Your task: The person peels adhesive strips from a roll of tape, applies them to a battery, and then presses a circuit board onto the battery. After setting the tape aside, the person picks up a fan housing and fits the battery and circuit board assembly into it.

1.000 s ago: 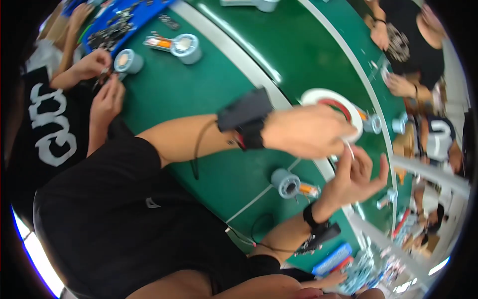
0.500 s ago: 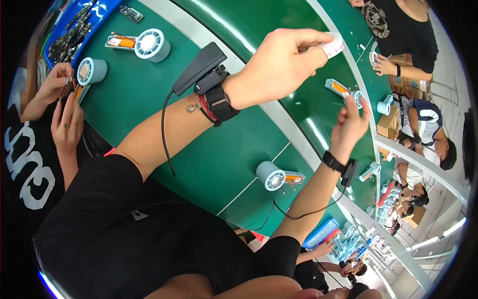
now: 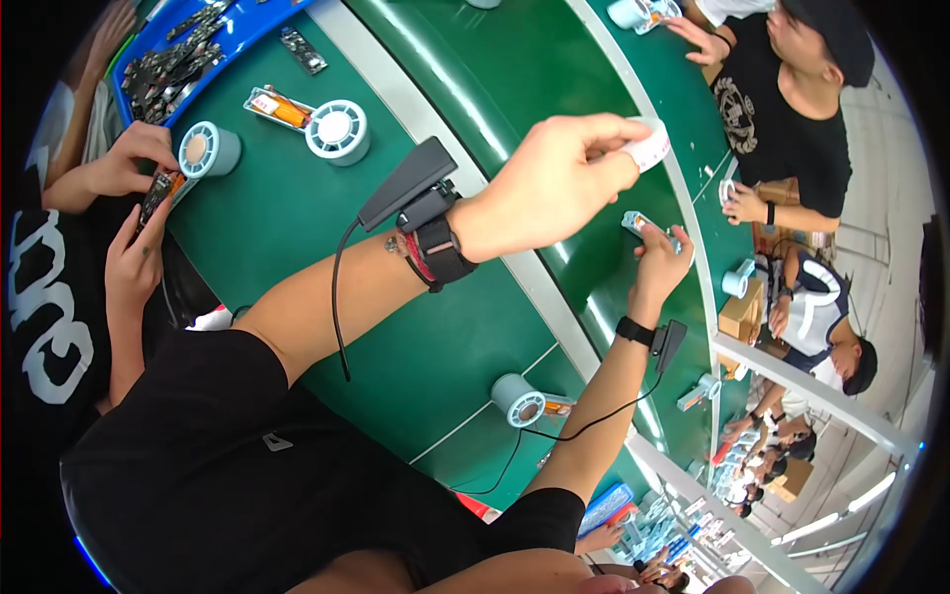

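Observation:
My left hand [image 3: 549, 183] pinches a small curved white piece [image 3: 650, 147] with faint reddish marks, over the green belt; its kind is unclear. Farther right, my right hand [image 3: 663, 265] has its fingers around a light blue handheld fan [image 3: 638, 226] on the belt. Its open handle shows an orange part, and my fingers hide much of the round head. Nearer me, another light blue fan [image 3: 519, 399] stands on the green table, with its handle partly behind my right forearm. Straps with black devices and cables sit on both my wrists.
At the left lie a fan [image 3: 338, 132] with an orange battery in its handle, a circuit board [image 3: 303, 50] and a blue tray [image 3: 127, 94] of boards. A co-worker's hands [image 3: 139, 203] hold a board beside another fan [image 3: 209, 149]. A pale rail [image 3: 381, 74] edges the belt. People work across it.
My right hand has come onto the fan on the belt and closed around it. My left hand keeps its pinch on the white piece. The whole view has shifted.

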`<state>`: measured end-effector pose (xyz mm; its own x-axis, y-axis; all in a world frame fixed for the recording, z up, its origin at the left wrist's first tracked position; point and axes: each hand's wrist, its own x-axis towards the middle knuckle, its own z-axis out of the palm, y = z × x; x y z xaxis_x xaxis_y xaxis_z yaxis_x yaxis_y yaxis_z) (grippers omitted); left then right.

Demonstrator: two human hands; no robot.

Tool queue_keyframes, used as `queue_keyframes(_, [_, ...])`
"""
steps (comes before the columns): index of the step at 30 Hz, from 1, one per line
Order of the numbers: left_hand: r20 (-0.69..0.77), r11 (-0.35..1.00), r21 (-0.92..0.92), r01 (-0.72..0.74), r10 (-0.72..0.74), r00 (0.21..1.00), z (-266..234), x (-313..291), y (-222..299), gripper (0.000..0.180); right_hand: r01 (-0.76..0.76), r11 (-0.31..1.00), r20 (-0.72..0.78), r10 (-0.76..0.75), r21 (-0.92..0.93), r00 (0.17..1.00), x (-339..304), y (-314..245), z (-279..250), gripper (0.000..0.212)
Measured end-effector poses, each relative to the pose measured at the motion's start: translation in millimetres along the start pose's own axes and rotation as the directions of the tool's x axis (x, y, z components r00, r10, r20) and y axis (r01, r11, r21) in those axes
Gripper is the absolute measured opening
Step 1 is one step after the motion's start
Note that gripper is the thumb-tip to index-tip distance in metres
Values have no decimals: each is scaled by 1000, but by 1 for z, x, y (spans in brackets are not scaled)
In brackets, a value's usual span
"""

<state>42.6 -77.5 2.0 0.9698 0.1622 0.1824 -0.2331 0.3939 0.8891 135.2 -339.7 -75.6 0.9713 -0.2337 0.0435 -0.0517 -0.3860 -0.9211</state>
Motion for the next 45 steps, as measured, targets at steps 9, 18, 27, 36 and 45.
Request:
queue_keyframes(9, [0, 1000, 18, -19, 19, 1000, 2, 1, 4, 37, 302, 799, 118, -283, -521, 952, 16, -4, 13, 57])
queue_keyframes(18, [-23, 999, 0, -39, 39, 999, -2, 4, 16, 37, 149, 574, 60, -172, -805, 983, -4, -60, 38, 71])
queue_keyframes(27, [-10, 1000, 15, -26, 26, 1000, -6, 7, 22, 35, 92, 619, 94, -30, -780, 995, 47, -44, 23, 76])
queue_keyframes(36, [81, 999, -37, 7, -4, 997, 6, 3, 9, 33, 240, 562, 192, -143, -791, 971, 58, -26, 45, 54])
queue_keyframes(45, [268, 957, 223, -187, 124, 955, 18, -11, 6, 41, -187, 766, 283, 7, 615, 959, -8, -50, 68, 35])
